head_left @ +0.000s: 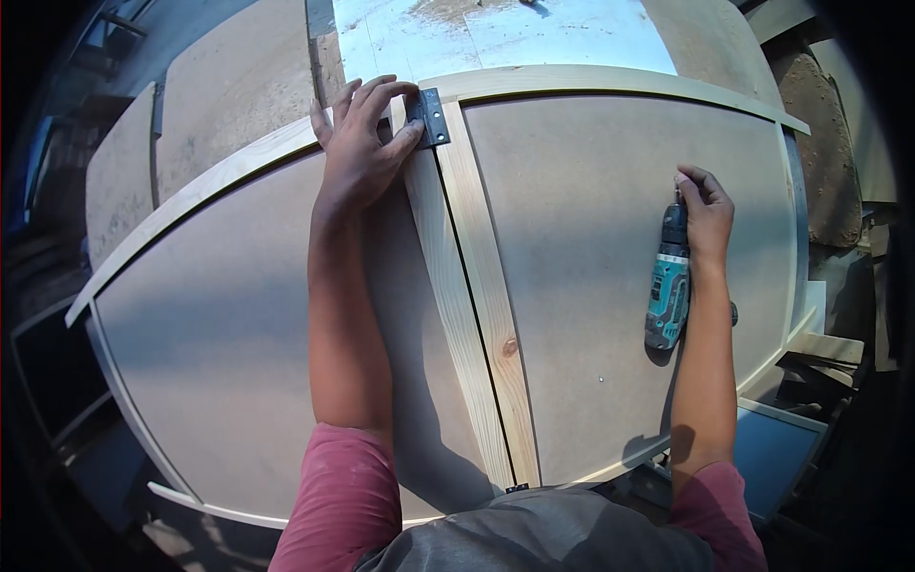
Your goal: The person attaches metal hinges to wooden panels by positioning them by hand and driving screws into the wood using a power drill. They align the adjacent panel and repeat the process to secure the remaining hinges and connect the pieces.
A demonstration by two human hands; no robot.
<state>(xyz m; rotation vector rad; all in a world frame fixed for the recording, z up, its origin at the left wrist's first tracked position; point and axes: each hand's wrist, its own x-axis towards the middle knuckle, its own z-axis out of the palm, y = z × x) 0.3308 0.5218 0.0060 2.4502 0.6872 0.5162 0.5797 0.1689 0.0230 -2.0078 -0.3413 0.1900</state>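
My left hand (367, 124) pinches the edge of a dark metal hinge (435, 118), which lies over the far end of the seam between two pale wood frame strips (486, 257). At the right, my right hand (707, 205) is closed, its thumb and fingers pinched at the tip of a teal and black cordless drill (667, 296). The drill lies on the right brown panel (591, 238). Whether a small screw is between those fingertips is too small to tell. A second hinge (517, 488) shows at the near end of the seam.
The left panel (219, 334) sits in its own wood frame. A tiny bright object (601, 379) lies on the right panel. Beyond the frames are brown boards (238, 95) and a white sheet (572, 38). A blue panel (772, 458) stands at the lower right.
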